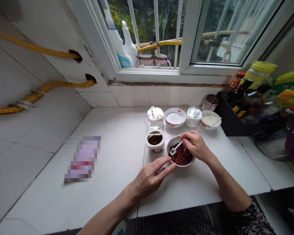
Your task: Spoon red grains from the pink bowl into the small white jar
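Note:
A bowl with a pink rim (183, 165) holds dark red peppercorns (182, 158). My right hand (196, 146) pinches the handle of a small white spoon (173, 150), its head over the peppercorns. My left hand (153, 174) touches the bowl's near left rim, fingers stretched and apart. Just left of the bowl stands an uncovered seasoning jar (155, 145), with similar peppercorns inside and a white strip across its mouth. Behind it is another jar with a white lid (155, 113).
At the back stand a flowered bowl of white grains (175, 118), a lidded white jar (194, 117) and a bowl of pale powder (210, 120). A black bin of bottles (225, 114) is at right. A blurred purple packet (84, 158) lies left.

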The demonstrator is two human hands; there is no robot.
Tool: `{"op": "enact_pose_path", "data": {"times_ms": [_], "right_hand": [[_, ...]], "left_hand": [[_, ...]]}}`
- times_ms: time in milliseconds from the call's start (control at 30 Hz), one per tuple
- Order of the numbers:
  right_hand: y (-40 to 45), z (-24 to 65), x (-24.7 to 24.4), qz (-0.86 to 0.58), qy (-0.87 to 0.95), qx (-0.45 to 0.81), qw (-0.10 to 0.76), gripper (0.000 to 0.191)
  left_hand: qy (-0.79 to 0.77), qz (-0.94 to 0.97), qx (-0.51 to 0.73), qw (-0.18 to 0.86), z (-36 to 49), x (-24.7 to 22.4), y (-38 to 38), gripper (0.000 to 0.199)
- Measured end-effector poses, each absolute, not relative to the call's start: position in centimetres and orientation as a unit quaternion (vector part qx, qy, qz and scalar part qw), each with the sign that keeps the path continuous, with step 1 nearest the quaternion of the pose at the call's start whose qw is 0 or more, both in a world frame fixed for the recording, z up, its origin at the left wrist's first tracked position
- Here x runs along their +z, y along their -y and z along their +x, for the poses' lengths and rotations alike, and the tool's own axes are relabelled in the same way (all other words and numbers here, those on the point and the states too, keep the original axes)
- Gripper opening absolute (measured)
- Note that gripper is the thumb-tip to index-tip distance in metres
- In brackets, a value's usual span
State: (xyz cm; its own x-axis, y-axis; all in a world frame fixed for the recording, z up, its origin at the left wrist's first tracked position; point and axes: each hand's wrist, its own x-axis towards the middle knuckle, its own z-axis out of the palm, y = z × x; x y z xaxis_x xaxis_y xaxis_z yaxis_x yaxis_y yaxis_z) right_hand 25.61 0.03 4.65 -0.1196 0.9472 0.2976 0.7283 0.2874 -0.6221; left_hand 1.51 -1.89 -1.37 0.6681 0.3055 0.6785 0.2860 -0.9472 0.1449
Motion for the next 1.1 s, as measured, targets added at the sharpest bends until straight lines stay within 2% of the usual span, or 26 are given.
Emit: {"op": "enact_pose_path", "data": {"times_ms": [233, 400, 533, 633, 700, 833, 900, 1067, 1100], "right_hand": [[-0.1, 25.5, 4.8, -0.576, 0.697, 0.230, 0.361, 0.020], [-0.4, 25.7, 5.2, -0.574, 0.603, 0.346, 0.432, 0.015], [-0.6, 25.0, 5.7, -0.550, 0.554, 0.361, 0.511, 0.017], [-0.4, 23.5, 6.0, -0.544, 0.560, 0.306, 0.545, 0.018], [-0.2, 22.4, 5.9, -0.536, 0.603, 0.223, 0.547, 0.016], [0.1, 21.1, 5.3, -0.429, 0.760, 0.027, 0.488, 0.024], [0.2, 21.2, 5.3, -0.383, 0.796, -0.030, 0.468, 0.029], [0.5, 23.9, 6.4, -0.432, 0.748, -0.042, 0.501, 0.019], [0.5, 24.5, 6.6, -0.457, 0.745, -0.024, 0.484, 0.018]], "left_hand": [[-0.156, 0.913, 0.378, 0.008, 1.6, -1.3, 1.8, 0.041], [-0.154, 0.913, 0.378, 0.011, 1.6, -1.3, 1.9, 0.041], [-0.154, 0.911, 0.382, 0.005, 1.6, -1.2, 1.9, 0.040], [-0.151, 0.910, 0.386, 0.001, 1.6, -1.1, 1.9, 0.040], [-0.151, 0.910, 0.386, 0.000, 1.7, -1.1, 1.9, 0.040], [-0.151, 0.909, 0.389, -0.004, 1.7, -1.1, 1.9, 0.039], [-0.155, 0.909, 0.387, -0.006, 1.7, -1.1, 1.9, 0.040], [-0.158, 0.914, 0.372, 0.004, 1.5, -1.3, 1.9, 0.042], [-0.157, 0.915, 0.371, 0.008, 1.5, -1.3, 1.9, 0.042]]}}
